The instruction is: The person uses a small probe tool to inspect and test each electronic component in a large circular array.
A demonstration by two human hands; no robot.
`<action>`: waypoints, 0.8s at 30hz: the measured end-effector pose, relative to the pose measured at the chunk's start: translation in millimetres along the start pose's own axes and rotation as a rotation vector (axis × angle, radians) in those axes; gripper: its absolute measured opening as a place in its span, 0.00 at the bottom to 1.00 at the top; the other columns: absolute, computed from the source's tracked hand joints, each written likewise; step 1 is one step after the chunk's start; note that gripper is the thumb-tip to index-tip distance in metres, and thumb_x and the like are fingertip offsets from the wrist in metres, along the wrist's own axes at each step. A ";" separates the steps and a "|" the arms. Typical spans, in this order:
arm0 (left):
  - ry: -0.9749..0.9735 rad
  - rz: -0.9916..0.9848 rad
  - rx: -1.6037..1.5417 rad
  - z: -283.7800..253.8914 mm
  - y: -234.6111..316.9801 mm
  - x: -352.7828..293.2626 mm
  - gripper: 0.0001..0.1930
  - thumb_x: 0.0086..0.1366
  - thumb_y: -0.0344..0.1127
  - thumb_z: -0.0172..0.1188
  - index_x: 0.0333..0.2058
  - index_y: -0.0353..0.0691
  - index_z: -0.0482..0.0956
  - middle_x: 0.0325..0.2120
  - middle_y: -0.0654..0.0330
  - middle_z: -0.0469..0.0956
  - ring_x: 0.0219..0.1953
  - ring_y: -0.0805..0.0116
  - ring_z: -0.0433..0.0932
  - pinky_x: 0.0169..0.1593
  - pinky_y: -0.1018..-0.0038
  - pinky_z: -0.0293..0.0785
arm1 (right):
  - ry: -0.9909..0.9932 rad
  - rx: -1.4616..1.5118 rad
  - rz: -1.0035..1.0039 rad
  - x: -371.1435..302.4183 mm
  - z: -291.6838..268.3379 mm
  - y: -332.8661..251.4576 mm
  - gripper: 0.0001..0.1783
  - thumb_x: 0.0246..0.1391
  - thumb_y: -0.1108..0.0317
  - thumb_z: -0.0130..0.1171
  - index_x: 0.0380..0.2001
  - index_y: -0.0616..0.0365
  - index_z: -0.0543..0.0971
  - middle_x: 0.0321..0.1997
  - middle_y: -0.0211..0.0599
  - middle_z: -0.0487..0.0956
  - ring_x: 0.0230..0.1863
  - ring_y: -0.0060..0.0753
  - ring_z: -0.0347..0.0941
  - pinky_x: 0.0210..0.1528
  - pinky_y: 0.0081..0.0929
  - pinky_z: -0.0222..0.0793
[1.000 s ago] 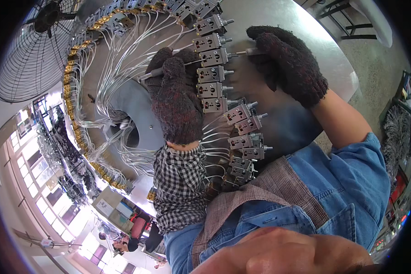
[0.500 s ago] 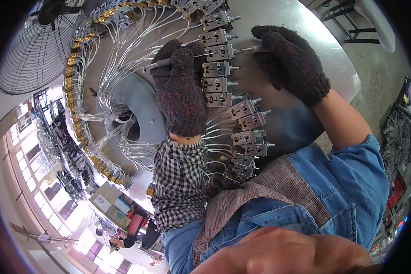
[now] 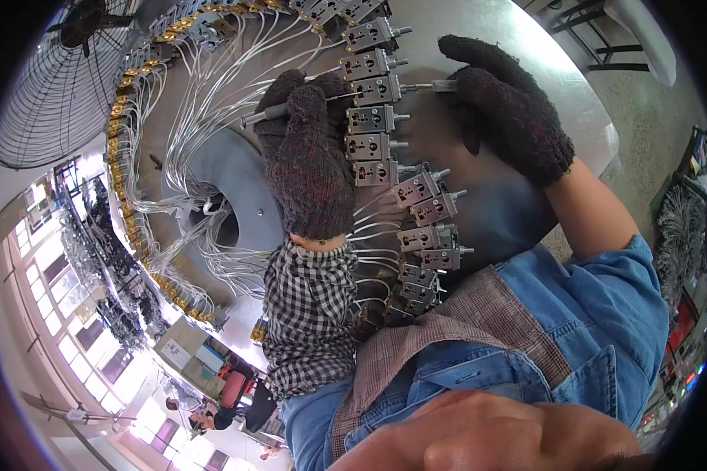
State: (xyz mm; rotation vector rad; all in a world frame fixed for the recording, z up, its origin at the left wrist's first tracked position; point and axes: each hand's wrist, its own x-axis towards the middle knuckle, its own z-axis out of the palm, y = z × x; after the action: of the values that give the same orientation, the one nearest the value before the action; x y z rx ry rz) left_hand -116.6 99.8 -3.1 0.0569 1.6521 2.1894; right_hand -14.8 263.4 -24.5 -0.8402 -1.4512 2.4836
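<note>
My left hand (image 3: 308,161), in a dark knitted glove, is closed round a grey-handled screwdriver (image 3: 269,115). Its thin shaft reaches right to a small metal switch block (image 3: 376,90) in a row of similar blocks with threaded stems. From the other side, my right hand (image 3: 511,110), gloved alike, grips a second screwdriver (image 3: 441,85) with a pale handle. That shaft lines up with the stem of the same block; whether its tip touches the stem, I cannot tell. The right fingertips are partly hidden under the glove's back.
White wires (image 3: 204,118) run from the blocks across the round metal table (image 3: 573,102) to a central hole (image 3: 226,228). Brass-coloured fittings (image 3: 118,169) line the far left rim. A caged fan (image 3: 43,102) stands at left, a stool (image 3: 640,39) at upper right.
My right hand has shifted slightly right, and more of its screwdriver's pale handle shows. My left hand keeps nearly the same place, its screwdriver still pointed at the block.
</note>
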 end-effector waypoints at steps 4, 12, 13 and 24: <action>-0.009 0.044 -0.014 -4.8 -2.4 1.5 0.18 0.62 0.36 0.52 0.49 0.38 0.64 0.38 0.50 0.74 0.39 0.58 0.75 0.40 0.66 0.76 | -0.071 -0.152 0.133 -2.3 -4.8 -16.6 0.22 0.55 0.58 0.51 0.50 0.55 0.68 0.28 0.37 0.75 0.21 0.22 0.69 0.15 0.18 0.63; 0.000 -0.009 0.007 3.5 1.6 -1.3 0.18 0.62 0.37 0.52 0.49 0.38 0.63 0.37 0.50 0.75 0.40 0.59 0.75 0.41 0.68 0.76 | -0.065 -0.086 0.125 -4.5 -4.6 -17.2 0.22 0.54 0.59 0.51 0.52 0.54 0.67 0.30 0.36 0.75 0.23 0.22 0.69 0.17 0.18 0.64; 0.001 -0.001 0.006 1.7 0.9 -1.7 0.18 0.63 0.37 0.52 0.49 0.38 0.63 0.37 0.51 0.75 0.40 0.59 0.75 0.42 0.68 0.76 | -0.068 -0.086 0.126 -4.0 -2.9 -16.3 0.22 0.54 0.59 0.51 0.52 0.54 0.67 0.30 0.36 0.75 0.23 0.22 0.69 0.17 0.18 0.64; -0.092 -0.045 0.018 1.1 3.8 2.4 0.19 0.63 0.39 0.51 0.50 0.39 0.62 0.37 0.52 0.75 0.40 0.60 0.75 0.39 0.69 0.77 | -0.003 -0.265 -0.002 1.2 0.1 -14.1 0.18 0.53 0.57 0.50 0.43 0.57 0.73 0.21 0.36 0.73 0.16 0.22 0.67 0.13 0.18 0.60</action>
State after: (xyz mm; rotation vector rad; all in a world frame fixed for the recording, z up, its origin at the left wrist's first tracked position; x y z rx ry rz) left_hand -119.5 100.7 0.3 0.1227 1.6075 2.1059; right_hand -17.9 271.2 -13.1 -0.8760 -1.8078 2.3234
